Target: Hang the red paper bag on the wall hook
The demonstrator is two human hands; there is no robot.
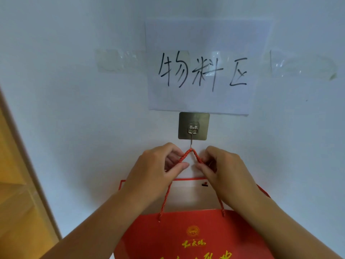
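**Rope handle at the hook tip**

Head view: The adhesive wall hook [193,126] is fixed to the white wall [74,109], just below a taped paper sign [201,71]. The red rope handle [191,154] peaks at the hook's lower tip. The left hand [158,169] and right hand [222,169] each pinch one side of it. The red paper bag [196,236] hangs below the hook. A wooden door frame [16,184] stands left of the hook.

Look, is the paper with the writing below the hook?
No, the paper is taped to the wall above the hook, and the red bag hangs below it.
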